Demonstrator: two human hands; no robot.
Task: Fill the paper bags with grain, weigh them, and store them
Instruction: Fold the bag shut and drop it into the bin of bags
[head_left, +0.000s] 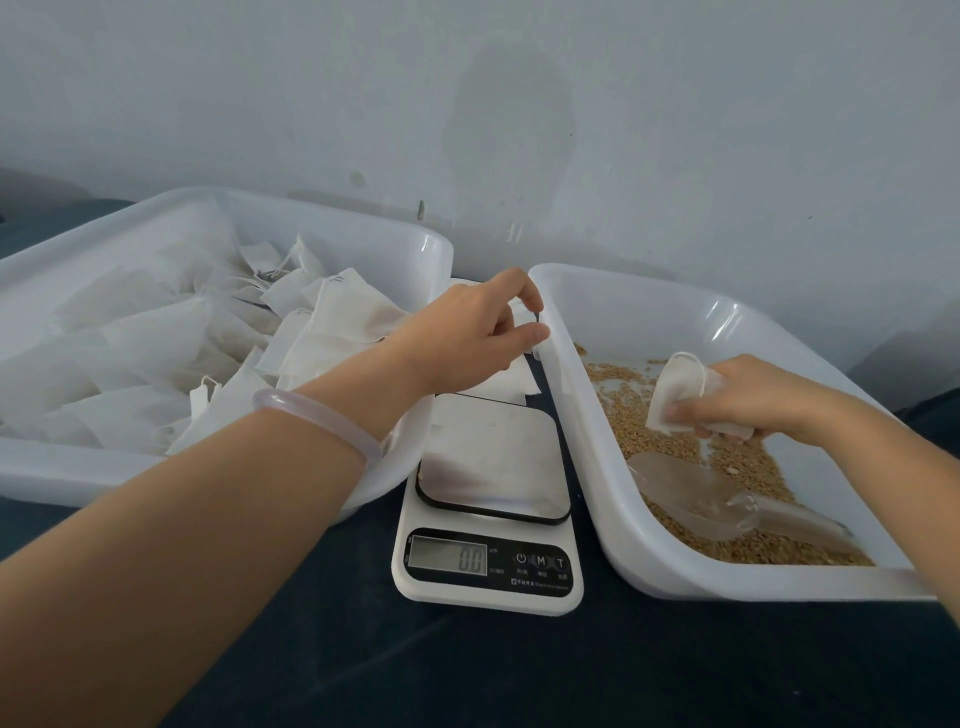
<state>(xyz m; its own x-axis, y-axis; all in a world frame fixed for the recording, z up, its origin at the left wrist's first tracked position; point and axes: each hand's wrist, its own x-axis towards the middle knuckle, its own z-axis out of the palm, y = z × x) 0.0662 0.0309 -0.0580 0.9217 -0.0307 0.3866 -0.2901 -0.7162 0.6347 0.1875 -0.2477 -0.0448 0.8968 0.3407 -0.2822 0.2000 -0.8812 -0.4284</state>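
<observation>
My right hand (753, 397) holds a small white paper bag (675, 389) with a drawstring over the grain (691, 447) in the right white tray (613, 467). A clear plastic scoop (706, 499) lies on the grain near the front of that tray. My left hand (478, 332) reaches over the gap between the trays, thumb and fingers pinching at the right tray's near-left rim, above flat empty bags (511, 382) lying behind the scale. The white digital scale (488, 519) stands between the trays, its platform bare and its display reading 0.0.
The left white tray (436, 254) holds several filled paper bags (208, 343) piled together. All stands on a dark cloth-covered surface (467, 675) against a pale wall. A translucent bangle (317, 415) sits on my left wrist.
</observation>
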